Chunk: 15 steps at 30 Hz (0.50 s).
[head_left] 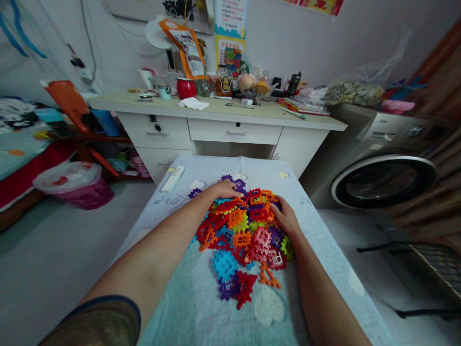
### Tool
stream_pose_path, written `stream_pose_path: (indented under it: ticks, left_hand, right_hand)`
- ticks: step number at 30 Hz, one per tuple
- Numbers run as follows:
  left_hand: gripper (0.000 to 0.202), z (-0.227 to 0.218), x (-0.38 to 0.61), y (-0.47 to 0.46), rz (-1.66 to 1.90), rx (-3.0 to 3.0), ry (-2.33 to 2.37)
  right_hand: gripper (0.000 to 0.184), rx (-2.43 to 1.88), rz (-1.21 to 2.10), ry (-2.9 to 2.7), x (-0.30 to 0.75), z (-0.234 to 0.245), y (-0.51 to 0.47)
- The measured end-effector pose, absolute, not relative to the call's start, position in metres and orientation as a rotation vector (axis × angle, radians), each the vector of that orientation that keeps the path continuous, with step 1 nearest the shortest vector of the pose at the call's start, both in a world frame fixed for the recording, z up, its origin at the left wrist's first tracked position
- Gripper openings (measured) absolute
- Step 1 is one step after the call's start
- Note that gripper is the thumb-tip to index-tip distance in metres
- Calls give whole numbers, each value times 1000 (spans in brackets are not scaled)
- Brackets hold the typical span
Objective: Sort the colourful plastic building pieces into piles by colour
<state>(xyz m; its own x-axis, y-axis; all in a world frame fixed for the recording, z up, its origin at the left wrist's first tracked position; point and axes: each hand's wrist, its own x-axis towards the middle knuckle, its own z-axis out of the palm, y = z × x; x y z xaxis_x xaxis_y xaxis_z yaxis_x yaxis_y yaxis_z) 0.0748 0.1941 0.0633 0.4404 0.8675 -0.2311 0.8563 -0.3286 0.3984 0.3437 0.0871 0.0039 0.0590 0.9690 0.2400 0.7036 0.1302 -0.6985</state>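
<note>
A heap of flat plastic interlocking tiles [245,235] in orange, red, purple, blue, green and pink lies on a table under a pale blue cloth [187,298]. My left hand [226,189] rests on the far left edge of the heap, fingers stretched flat over the purple tiles. At the heap's right edge is my right hand [286,216], its fingers curled against the tiles there. Both forearms reach in from the near side. Neither hand has a tile lifted off the heap.
A white remote-like bar [173,179] lies on the cloth at far left. Beyond stands a white desk [230,127] crowded with a red mug [186,88], jars and books. A washing machine [383,180] is at right, a pink bin [77,185] at left.
</note>
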Motion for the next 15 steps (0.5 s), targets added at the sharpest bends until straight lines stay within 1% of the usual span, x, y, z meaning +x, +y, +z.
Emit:
stream_pose_path:
  ticks: [3, 5, 8, 11, 15]
  left_hand:
    - [42, 69, 73, 180, 42, 2277, 1291]
    - [34, 74, 71, 168, 88, 2311, 1227]
    - [29, 82, 69, 145, 171, 2363, 1171]
    - [26, 90, 67, 118, 248, 2409, 1158]
    - [23, 94, 62, 82, 377, 2452, 1171]
  right_hand:
    - [59, -1580, 604, -1601, 336, 7, 88]
    - [57, -1529, 683, -1518, 330, 6, 92]
    - [54, -1454, 834, -1347, 320, 6, 102]
    - [47, -1388, 961, -1216, 307, 13, 114]
    - [38, -1306, 1015, -1329, 285, 33, 124]
